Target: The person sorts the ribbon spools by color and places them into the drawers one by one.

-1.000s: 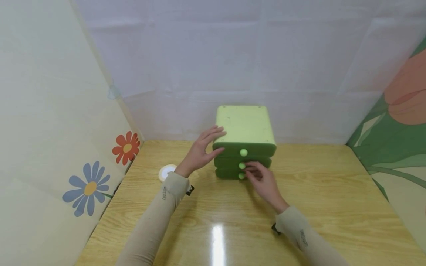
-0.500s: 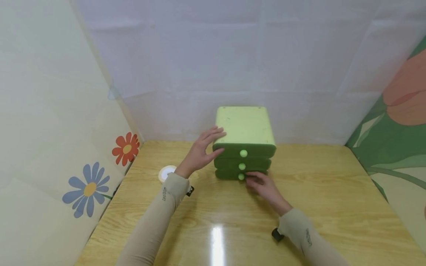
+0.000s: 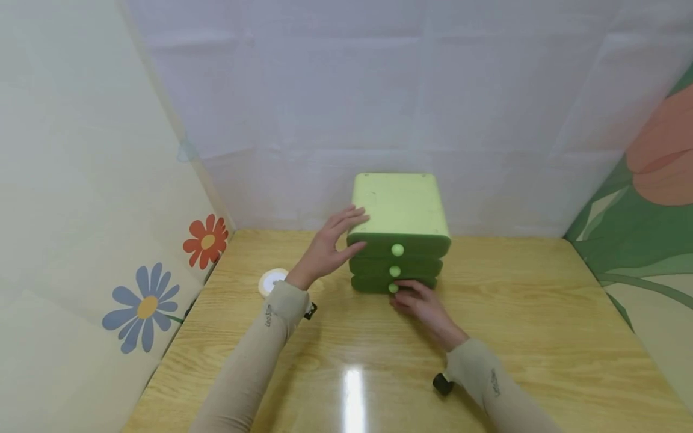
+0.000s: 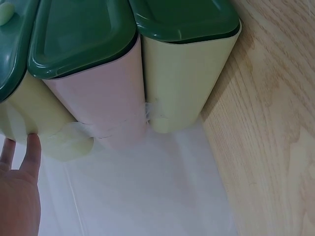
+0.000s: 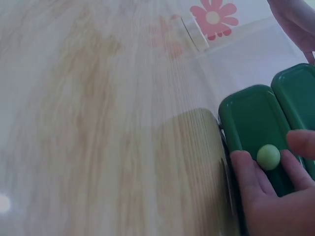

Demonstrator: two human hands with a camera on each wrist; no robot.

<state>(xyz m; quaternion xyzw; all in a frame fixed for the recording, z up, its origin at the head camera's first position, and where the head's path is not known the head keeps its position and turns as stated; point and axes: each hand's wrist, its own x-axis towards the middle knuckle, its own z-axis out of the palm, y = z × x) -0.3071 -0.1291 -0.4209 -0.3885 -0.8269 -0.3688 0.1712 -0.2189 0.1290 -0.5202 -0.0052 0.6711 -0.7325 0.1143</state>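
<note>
A small drawer cabinet [image 3: 400, 201] with a light green top and three dark green drawer fronts stands against the back wall. Each front carries a round pale green knob. My left hand [image 3: 325, 249] rests on the cabinet's upper left corner, fingers extended; in the left wrist view its fingertips touch the cabinet's cream side [image 4: 54, 118]. Low on the front, my right hand [image 3: 422, 310] has its fingers on both sides of the bottom drawer's knob [image 5: 268, 157]. The bottom drawer front [image 5: 253, 115] looks flush with the others.
A white round object [image 3: 269, 281] with a pale rim lies on the wooden table [image 3: 514, 319], left of the cabinet beside my left wrist. A white sheet [image 3: 303, 90] hangs behind. Panels with painted flowers [image 3: 147, 307] flank the table.
My right hand has moved down from the middle knob, drawn slightly away to the right, then come in around the bottom knob. The left hand and the cabinet have stayed in place.
</note>
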